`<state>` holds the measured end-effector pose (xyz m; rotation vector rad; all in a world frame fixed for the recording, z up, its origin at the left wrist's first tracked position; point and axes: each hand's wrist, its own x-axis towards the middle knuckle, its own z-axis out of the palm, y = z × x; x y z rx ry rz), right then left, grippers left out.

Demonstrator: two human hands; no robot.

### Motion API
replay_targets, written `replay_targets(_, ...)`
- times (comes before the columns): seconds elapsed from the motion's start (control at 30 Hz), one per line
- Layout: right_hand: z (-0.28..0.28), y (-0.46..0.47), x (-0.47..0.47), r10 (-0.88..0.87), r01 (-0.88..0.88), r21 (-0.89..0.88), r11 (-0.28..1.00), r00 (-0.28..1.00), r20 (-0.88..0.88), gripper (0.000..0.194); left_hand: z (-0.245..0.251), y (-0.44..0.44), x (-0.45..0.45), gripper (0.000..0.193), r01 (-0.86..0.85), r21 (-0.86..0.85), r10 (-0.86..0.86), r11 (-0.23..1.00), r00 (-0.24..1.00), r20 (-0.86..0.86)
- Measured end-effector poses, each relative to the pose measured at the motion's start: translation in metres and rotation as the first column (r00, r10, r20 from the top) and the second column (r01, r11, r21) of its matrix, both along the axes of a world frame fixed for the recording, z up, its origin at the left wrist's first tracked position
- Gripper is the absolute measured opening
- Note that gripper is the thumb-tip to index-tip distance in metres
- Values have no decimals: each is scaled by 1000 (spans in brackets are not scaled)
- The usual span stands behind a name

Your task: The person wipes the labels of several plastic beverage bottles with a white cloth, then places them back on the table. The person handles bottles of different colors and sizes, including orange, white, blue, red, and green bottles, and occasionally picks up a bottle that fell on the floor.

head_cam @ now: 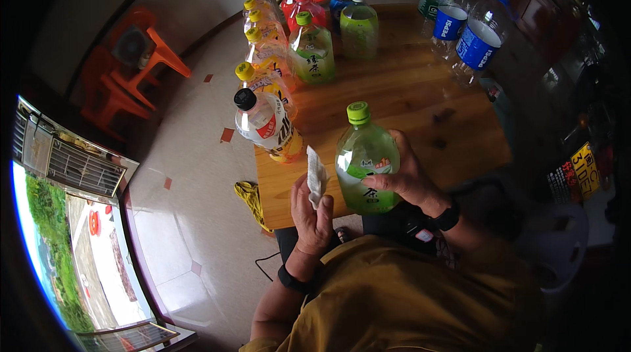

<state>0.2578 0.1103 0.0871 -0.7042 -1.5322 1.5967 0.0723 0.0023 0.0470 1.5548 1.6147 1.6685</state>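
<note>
My right hand (419,179) grips a green-labelled plastic tea bottle (367,159) with a lime green cap, its thumb across the label. The bottle stands upright at the near edge of a wooden table (404,86); whether its base touches the wood cannot be told. To its left, my left hand (313,219) pinches a folded white cloth or tissue (316,177) between thumb and fingers, apart from the bottle. Closest to that hand on the table is a black-capped bottle (268,125) with a white and yellow label.
Yellow-capped bottles (271,86) line the table's left edge. Behind stand green tea bottles (311,51), red-capped bottles (306,9) and a dark blue bottle (340,2). Pepsi bottles (475,41) occupy the far right. Orange plastic chairs (157,61) and a yellow cloth or bag (251,199) are at left.
</note>
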Motion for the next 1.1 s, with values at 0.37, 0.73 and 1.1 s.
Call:
replay_targets(0.37, -4, -24, 19, 13, -77, -245, 966, 967, -253, 94, 28, 11, 18, 62, 565, -253, -275, 785, 684, 676)
replay_targets(0.73, -19, -19, 5, -121, 76, -162, 984, 949, -292, 107, 20, 3, 16, 49, 462, -265, -161, 846, 697, 699)
replay_targets(1.1, -17, -26, -5, -74, 16, -201, 979, 956, -283, 93, 10, 3, 24, 52, 364, -208, -187, 908, 797, 575)
